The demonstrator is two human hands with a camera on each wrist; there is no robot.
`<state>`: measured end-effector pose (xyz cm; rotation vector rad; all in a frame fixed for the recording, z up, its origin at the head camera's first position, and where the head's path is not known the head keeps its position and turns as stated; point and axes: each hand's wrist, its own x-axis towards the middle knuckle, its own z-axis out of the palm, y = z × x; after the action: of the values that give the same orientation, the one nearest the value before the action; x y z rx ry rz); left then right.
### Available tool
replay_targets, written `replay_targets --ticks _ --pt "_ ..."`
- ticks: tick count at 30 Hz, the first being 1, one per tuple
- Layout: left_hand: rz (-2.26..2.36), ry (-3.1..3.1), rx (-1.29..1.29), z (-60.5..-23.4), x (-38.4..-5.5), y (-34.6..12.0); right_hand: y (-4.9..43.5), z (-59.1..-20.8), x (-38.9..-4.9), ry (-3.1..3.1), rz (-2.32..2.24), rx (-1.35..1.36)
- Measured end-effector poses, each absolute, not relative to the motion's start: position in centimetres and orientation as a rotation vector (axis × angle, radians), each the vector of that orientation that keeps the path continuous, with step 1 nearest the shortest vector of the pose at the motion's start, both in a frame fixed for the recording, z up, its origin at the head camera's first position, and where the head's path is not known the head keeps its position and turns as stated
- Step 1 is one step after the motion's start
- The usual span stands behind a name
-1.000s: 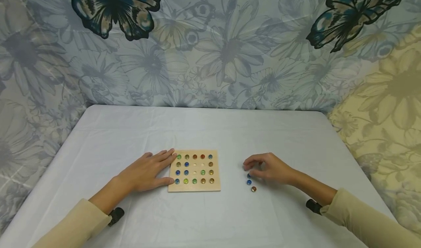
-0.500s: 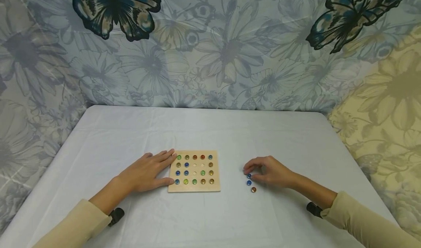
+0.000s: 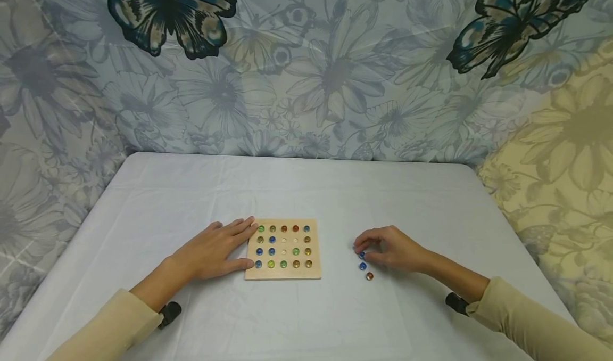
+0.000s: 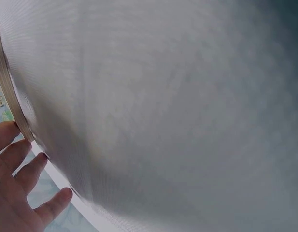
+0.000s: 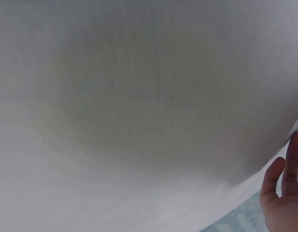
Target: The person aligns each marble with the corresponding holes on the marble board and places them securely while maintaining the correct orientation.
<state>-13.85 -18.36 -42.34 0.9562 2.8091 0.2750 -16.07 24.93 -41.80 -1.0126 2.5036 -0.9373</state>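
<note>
A wooden board [image 3: 289, 277] with rows of round hollows lies on the white cloth, most hollows filled with coloured glass marbles. My left hand [image 3: 217, 249] rests at the board's left side, fingers spread, with index fingertip and thumb tip on its edge. The left wrist view shows the board's side edge [image 4: 8, 87] beside the fingers. To the right of the board my right hand [image 3: 395, 248] is low over the cloth, pinching a blue marble [image 3: 361, 255] between thumb and fingertips. In the right wrist view only part of this hand [image 5: 284, 203] shows, its marble out of sight.
Nearer the front, below the right hand, lie another blue marble [image 3: 362, 266] and a reddish-brown marble [image 3: 369, 276]. The cloth-covered table [image 3: 306, 318] ends at the back against a flower and butterfly patterned hanging [image 3: 325, 100].
My right hand has come down over the far blue marble, and its thumb and fingertips have closed on it. The left hand and board have stayed put.
</note>
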Motion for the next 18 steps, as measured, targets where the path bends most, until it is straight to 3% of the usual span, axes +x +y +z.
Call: replay_targets --ticks 18 --pt "0.283 2.805 0.961 -42.1 -13.9 -18.3 21.4 -40.1 -17.4 2.545 -0.94 -1.056"
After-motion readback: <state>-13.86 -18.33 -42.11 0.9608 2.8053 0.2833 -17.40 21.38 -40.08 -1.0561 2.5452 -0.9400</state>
